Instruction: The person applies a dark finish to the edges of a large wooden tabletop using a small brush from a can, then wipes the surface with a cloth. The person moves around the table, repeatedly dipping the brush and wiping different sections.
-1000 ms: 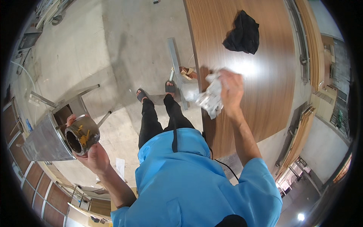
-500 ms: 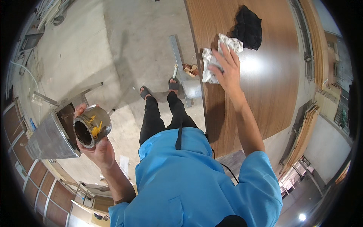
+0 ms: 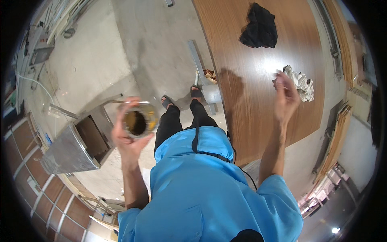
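My left hand (image 3: 128, 133) is wrapped round a round metal can (image 3: 152, 117) with a dark open mouth and yellow smears on its side. It is held up off the floor, left of my legs. My right hand (image 3: 287, 97) is over the wooden tabletop, its fingers curled against a crumpled white cloth (image 3: 302, 84) with dark marks. The cloth bunches out beyond the fingers; motion blur softens the hand. A black cloth (image 3: 261, 27) lies on the table, farther off and apart from my right hand.
The brown wood-grain table (image 3: 266, 137) runs along my right. To the left on the floor stands a metal stool (image 3: 72, 149), tipped on its side. A metal bar (image 3: 195, 56) and a brown scrap (image 3: 210, 75) lie beside the table edge. Boards (image 3: 330, 141) lean at the right.
My right hand has moved right with the white cloth, away from the black one. The can in my left hand has shifted right and turned its mouth more toward me. The view has shifted slightly.
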A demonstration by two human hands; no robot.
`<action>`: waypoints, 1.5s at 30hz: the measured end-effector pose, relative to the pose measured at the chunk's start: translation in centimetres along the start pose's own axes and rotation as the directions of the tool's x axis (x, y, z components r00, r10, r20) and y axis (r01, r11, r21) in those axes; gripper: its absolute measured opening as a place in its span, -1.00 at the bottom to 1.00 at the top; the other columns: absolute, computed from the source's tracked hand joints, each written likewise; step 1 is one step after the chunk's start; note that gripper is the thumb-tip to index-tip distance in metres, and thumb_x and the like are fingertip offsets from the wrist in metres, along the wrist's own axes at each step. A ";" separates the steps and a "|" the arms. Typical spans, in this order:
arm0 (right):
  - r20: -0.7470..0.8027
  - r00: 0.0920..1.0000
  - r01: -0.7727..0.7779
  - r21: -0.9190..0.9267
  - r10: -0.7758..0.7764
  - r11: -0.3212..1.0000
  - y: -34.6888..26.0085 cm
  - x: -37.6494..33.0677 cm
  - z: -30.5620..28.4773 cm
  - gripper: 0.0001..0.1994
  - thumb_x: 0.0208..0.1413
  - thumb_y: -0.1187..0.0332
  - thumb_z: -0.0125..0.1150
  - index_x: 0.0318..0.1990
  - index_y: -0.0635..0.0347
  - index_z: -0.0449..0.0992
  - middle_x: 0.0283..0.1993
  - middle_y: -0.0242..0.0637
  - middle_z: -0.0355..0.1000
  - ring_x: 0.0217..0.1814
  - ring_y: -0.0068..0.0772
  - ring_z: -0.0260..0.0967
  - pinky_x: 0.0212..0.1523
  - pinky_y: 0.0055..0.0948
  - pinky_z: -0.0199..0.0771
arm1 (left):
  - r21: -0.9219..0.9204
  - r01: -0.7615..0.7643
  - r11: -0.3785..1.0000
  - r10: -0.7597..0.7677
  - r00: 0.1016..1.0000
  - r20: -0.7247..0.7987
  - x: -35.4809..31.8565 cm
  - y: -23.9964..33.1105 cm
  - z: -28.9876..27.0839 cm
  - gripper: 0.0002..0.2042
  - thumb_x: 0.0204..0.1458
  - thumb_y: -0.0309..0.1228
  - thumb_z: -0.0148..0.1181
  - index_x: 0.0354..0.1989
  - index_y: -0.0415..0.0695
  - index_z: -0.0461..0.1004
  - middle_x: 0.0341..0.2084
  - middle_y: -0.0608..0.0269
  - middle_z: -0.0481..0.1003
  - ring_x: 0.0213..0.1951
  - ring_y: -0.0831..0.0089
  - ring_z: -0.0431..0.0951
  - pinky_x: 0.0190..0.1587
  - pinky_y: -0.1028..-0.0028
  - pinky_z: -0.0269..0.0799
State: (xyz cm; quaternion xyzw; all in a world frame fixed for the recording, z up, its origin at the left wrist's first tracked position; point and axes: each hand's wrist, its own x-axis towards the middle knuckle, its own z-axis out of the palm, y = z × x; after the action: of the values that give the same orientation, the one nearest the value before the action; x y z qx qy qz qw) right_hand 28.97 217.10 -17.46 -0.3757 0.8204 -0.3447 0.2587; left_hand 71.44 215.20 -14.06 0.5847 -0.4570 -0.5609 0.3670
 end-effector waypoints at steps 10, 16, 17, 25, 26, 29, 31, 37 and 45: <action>0.629 0.777 -0.552 0.706 -0.035 0.445 -9.9 -4.3 14.7 -0.75 0.37 0.44 0.24 0.12 0.33 0.61 0.04 -0.24 0.63 0.05 -0.53 0.54 0.09 -0.46 0.55 | -0.057 -0.083 0.995 0.100 0.870 0.482 11.0 -1.0 5.0 -0.22 -0.28 -0.44 0.67 0.23 -0.28 0.47 0.20 -0.03 0.44 0.28 0.13 0.44 0.31 0.20 0.38; 0.589 0.807 -0.500 0.721 -0.044 0.480 -14.6 1.8 23.9 -0.73 0.36 0.48 0.23 0.16 0.35 0.56 0.08 -0.20 0.63 0.10 -0.50 0.55 0.18 -0.46 0.56 | -0.050 -0.142 0.989 0.132 0.655 0.744 24.4 1.1 -0.2 -0.29 -0.26 -0.48 0.62 0.19 -0.28 0.52 0.19 0.00 0.45 0.27 0.13 0.45 0.32 0.21 0.37; 0.643 0.766 -0.561 0.662 0.009 0.498 -16.6 4.2 25.6 -0.73 0.36 0.49 0.23 0.16 0.36 0.56 0.08 -0.19 0.63 0.11 -0.49 0.55 0.18 -0.45 0.56 | -0.110 -0.177 0.978 0.195 0.589 0.784 29.1 2.7 -0.6 -0.32 -0.24 -0.49 0.61 0.18 -0.28 0.53 0.18 0.02 0.46 0.27 0.13 0.46 0.33 0.21 0.37; 0.251 0.912 -0.387 0.785 0.324 0.484 -30.8 14.2 31.5 -0.80 0.42 0.46 0.15 0.09 0.35 0.54 0.01 -0.25 0.59 -0.03 -0.52 0.53 0.05 -0.46 0.58 | -0.025 -0.037 0.999 0.036 0.336 0.941 49.0 12.7 -2.4 -0.33 -0.21 -0.54 0.57 0.20 -0.22 0.52 0.29 -0.02 0.36 0.37 0.13 0.36 0.35 0.23 0.38; 0.249 0.862 -0.465 0.736 0.442 0.492 -31.1 14.0 31.1 -0.81 0.42 0.46 0.13 0.07 0.34 0.54 -0.03 -0.27 0.58 -0.11 -0.54 0.51 -0.01 -0.47 0.59 | -0.031 -0.015 0.999 0.034 0.307 0.951 49.1 13.5 -2.2 -0.33 -0.21 -0.57 0.56 0.21 -0.22 0.52 0.32 -0.02 0.33 0.39 0.13 0.34 0.35 0.24 0.38; 0.062 0.887 -0.284 0.854 0.457 0.436 -31.5 12.5 29.3 -0.87 0.43 0.44 0.12 -0.06 0.32 0.54 -0.18 -0.37 0.50 -0.26 -0.59 0.41 -0.18 -0.53 0.54 | -0.044 -0.060 0.997 0.061 0.319 0.946 50.2 15.3 -1.6 -0.31 -0.19 -0.60 0.54 0.24 -0.20 0.49 0.39 0.00 0.24 0.42 0.15 0.30 0.36 0.27 0.39; -0.031 0.879 -0.260 0.805 0.475 0.534 -32.1 11.4 27.7 -0.88 0.44 0.43 0.12 -0.14 0.30 0.51 -0.23 -0.39 0.46 -0.29 -0.59 0.40 -0.22 -0.53 0.52 | -0.032 -0.069 0.997 0.054 0.349 0.936 50.6 15.8 -1.7 -0.30 -0.19 -0.60 0.54 0.26 -0.18 0.48 0.40 0.04 0.24 0.42 0.18 0.30 0.35 0.28 0.40; -0.247 0.954 -0.150 0.086 0.167 0.985 -38.6 2.7 22.4 -0.90 0.36 0.45 0.21 -0.23 0.29 0.49 -0.36 -0.25 0.40 -0.36 -0.37 0.44 -0.36 -0.35 0.44 | -0.041 -0.141 0.989 0.090 0.357 0.930 43.3 14.5 -4.3 -0.29 -0.13 -0.62 0.50 0.31 -0.18 0.44 0.42 0.10 0.21 0.43 0.27 0.28 0.36 0.31 0.38; -0.220 0.975 -0.103 -0.373 0.020 0.922 -45.4 9.3 27.4 -0.75 -0.04 0.63 0.29 -0.17 0.21 0.50 -0.19 -0.24 0.42 -0.22 -0.03 0.53 -0.27 -0.13 0.55 | -0.140 -0.275 0.951 0.205 0.225 0.953 52.8 18.1 -3.8 -0.31 -0.15 -0.58 0.52 0.28 -0.11 0.48 0.39 0.09 0.27 0.38 0.21 0.34 0.21 0.32 0.51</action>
State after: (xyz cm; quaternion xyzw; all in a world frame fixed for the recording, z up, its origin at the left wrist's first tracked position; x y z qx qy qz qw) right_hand 62.16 177.71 -1.69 -0.3539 0.9061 -0.2079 0.1026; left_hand 70.53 159.26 -13.50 0.0592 -0.6847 -0.7220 0.0806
